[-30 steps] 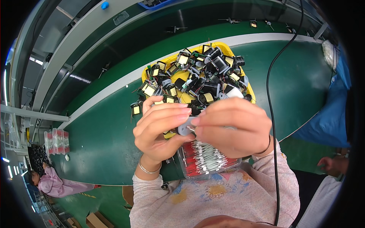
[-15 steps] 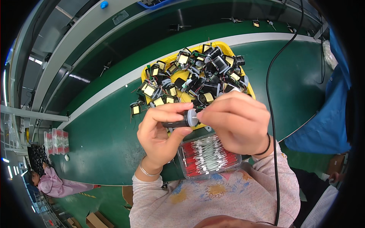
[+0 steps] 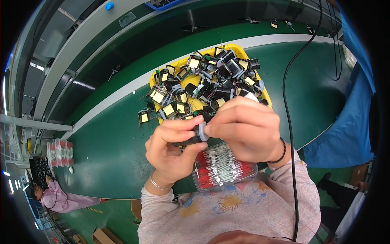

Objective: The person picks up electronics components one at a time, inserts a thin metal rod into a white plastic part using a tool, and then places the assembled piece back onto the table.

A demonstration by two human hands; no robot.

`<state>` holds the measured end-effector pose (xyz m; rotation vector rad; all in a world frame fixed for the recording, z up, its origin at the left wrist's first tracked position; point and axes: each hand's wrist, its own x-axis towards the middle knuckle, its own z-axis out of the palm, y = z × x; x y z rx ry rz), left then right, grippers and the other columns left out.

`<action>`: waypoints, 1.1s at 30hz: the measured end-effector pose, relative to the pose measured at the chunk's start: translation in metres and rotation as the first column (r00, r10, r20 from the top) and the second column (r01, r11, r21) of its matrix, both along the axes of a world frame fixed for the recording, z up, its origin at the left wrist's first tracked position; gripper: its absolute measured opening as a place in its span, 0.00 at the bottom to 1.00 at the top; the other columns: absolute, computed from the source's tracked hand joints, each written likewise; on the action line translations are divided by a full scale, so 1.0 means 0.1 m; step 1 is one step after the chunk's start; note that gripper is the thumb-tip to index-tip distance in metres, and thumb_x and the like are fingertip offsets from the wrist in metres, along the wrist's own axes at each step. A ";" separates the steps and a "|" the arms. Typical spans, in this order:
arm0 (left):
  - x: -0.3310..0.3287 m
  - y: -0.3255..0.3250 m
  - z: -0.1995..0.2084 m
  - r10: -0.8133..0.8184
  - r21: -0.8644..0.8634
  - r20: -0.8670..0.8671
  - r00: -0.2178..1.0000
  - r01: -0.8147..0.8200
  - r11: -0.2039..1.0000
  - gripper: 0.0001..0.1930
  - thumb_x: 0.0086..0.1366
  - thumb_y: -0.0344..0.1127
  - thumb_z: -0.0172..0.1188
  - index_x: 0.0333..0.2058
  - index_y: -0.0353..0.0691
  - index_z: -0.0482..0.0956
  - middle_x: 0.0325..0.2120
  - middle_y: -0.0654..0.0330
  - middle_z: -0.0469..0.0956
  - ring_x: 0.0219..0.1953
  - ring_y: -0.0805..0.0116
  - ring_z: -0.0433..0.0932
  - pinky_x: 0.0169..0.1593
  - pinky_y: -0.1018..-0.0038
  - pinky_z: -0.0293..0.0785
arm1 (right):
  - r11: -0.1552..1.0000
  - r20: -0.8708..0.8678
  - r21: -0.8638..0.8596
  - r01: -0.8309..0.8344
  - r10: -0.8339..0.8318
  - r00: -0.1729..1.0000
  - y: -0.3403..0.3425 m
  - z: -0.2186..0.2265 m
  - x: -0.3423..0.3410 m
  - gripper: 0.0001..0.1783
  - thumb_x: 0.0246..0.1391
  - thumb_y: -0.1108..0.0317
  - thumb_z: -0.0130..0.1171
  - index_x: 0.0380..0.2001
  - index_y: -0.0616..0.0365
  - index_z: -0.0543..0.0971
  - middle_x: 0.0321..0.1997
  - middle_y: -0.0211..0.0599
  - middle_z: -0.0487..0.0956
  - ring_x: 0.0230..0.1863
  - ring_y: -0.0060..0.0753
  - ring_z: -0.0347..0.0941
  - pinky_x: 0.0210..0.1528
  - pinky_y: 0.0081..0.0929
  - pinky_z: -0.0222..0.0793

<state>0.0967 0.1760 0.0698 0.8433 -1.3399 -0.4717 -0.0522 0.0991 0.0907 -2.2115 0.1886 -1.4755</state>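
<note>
Fingers first: both sets are closed on one small part held up in front of my chest, above the green surface (image 3: 101, 162). Left hand (image 3: 172, 148) wraps the dark cylindrical body (image 3: 187, 139) from below and behind, thumb on top. Right hand (image 3: 248, 128) pinches the pale grey ring (image 3: 202, 132) at the body's right end, fingertips curled over it so the exact contact is hidden. Long axis runs roughly left to right, tilted slightly up toward the right hand, so the ring end points into my right fingers and the body end sits deep in the left palm. Hands touch at the ring. Beyond them on the surface, the yellow tray (image 3: 266, 97) heaped with black wound coil parts (image 3: 203, 83). Just under my hands, a clear plastic box (image 3: 221, 168) of red and white sleeved pieces. Right wrist carries a black band (image 3: 281, 151), left a thin bracelet (image 3: 156, 184).
</note>
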 end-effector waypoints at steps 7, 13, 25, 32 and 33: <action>0.10 -0.07 0.02 0.142 -0.055 0.298 0.944 -0.132 0.990 0.15 0.44 0.24 0.68 0.27 0.32 0.69 0.32 0.46 0.77 0.31 0.61 0.79 0.36 0.75 0.74 | 0.997 -0.029 -0.048 0.056 -0.057 0.998 -0.07 -0.07 0.03 0.09 0.28 0.79 0.59 0.22 0.63 0.76 0.22 0.36 0.74 0.23 0.35 0.71 0.26 0.26 0.69; 0.49 -0.80 -0.05 -0.206 0.490 -0.004 0.979 0.181 0.853 0.09 0.49 0.23 0.63 0.28 0.32 0.71 0.34 0.52 0.77 0.34 0.70 0.77 0.37 0.77 0.74 | 0.912 -0.255 0.217 0.347 -0.291 0.922 -0.27 -0.25 0.01 0.17 0.38 0.70 0.62 0.37 0.58 0.76 0.29 0.38 0.78 0.28 0.37 0.73 0.30 0.28 0.69; 0.71 -1.98 -0.42 0.130 -0.035 0.981 0.143 -0.531 0.846 0.15 0.52 0.45 0.59 0.36 0.44 0.75 0.29 0.58 0.76 0.37 0.58 0.74 0.37 0.62 0.71 | 0.997 -0.824 0.059 -0.051 0.078 0.561 0.57 -0.74 -0.35 0.07 0.35 0.71 0.54 0.24 0.58 0.74 0.25 0.33 0.73 0.32 0.33 0.73 0.26 0.26 0.72; 0.38 -2.05 -0.62 -0.010 0.002 1.000 -0.011 -0.578 0.816 0.21 0.52 0.53 0.57 0.36 0.42 0.72 0.24 0.53 0.77 0.28 0.58 0.78 0.32 0.65 0.72 | 0.986 -0.849 0.042 -0.161 0.120 0.515 0.59 -0.72 -0.26 0.09 0.33 0.73 0.53 0.25 0.60 0.73 0.26 0.35 0.72 0.31 0.34 0.73 0.26 0.27 0.71; 0.41 -2.02 -0.62 -0.032 0.028 0.999 0.004 -0.598 0.801 0.21 0.52 0.52 0.58 0.37 0.42 0.72 0.24 0.53 0.77 0.29 0.57 0.78 0.32 0.64 0.72 | 0.984 -0.858 0.046 -0.175 0.129 0.497 0.56 -0.71 -0.24 0.08 0.34 0.74 0.52 0.24 0.59 0.73 0.24 0.35 0.72 0.31 0.35 0.73 0.26 0.28 0.71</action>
